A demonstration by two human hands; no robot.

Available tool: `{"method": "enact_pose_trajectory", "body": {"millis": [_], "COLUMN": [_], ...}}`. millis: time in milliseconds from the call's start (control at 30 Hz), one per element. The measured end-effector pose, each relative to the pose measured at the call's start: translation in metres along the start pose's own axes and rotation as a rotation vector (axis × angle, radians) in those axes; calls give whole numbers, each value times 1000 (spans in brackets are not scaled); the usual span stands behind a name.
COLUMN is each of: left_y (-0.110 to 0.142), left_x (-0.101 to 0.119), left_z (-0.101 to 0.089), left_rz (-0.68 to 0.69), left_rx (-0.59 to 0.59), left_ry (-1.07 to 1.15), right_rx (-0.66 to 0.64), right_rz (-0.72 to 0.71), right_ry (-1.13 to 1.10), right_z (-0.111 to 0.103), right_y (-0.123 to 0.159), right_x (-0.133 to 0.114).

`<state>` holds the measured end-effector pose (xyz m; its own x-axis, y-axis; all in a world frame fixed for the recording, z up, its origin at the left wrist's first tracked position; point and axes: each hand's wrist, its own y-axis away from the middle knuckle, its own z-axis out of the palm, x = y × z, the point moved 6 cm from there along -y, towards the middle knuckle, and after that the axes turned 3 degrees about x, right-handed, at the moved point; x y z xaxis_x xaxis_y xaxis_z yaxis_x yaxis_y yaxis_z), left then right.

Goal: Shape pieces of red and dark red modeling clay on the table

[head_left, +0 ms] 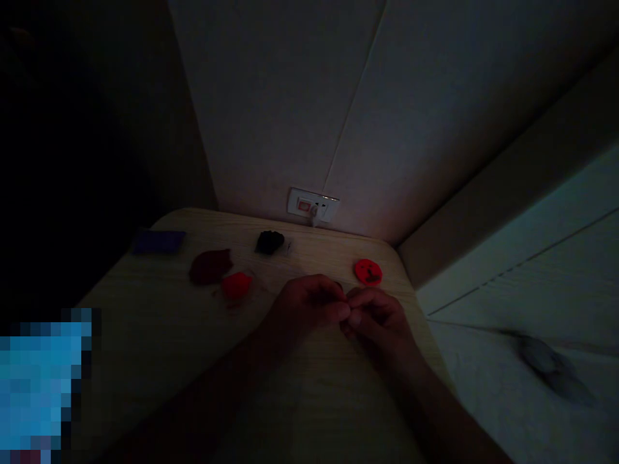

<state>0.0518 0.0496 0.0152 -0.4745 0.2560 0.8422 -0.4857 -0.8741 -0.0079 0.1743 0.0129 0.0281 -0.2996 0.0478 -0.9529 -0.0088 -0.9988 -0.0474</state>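
Note:
My left hand and my right hand meet fingertip to fingertip low over the wooden tabletop. Both are closed in a pinch. Whatever sits between the fingers is tiny and mostly hidden; a dark reddish bit shows by the left fingertips. Just beyond my right hand lies a bright red disc with dark marks like a face, which looks like modelling clay. Left of my left hand are a bright red lump and a flatter dark red piece. A black lump rests farther back.
A purple flat block lies at the table's back left edge. A small clear piece is beside the black lump. On the wall behind is a socket with something plugged in. The light is very dim.

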Motion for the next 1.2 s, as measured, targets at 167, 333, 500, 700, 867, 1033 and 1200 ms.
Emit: {"method": "enact_pose_trajectory", "body": {"millis": [167, 333, 500, 700, 867, 1033, 1200], "left_y": [0, 2, 3, 2, 1, 1, 0], "left_x": [4, 13, 18, 23, 19, 19, 21], "left_z": [-2, -4, -11, -18, -19, -20, -26], "left_rz": [1, 10, 8, 67, 46, 52, 85], "left_rx": [46, 88, 146, 170, 219, 240, 308], "left_ry": [31, 182, 235, 272, 215, 203, 165], "right_rx": [-43, -58, 21, 85, 101, 133, 259], "right_rz": [5, 46, 15, -7, 21, -17, -166], "right_ry": [-36, -66, -70, -90, -110, -9, 389], "right_z": [2, 4, -3, -12, -13, -18, -28], "right_y": [0, 0, -3, -6, -8, -11, -11], "right_x": [1, 1, -1, -4, -1, -2, -14]}}
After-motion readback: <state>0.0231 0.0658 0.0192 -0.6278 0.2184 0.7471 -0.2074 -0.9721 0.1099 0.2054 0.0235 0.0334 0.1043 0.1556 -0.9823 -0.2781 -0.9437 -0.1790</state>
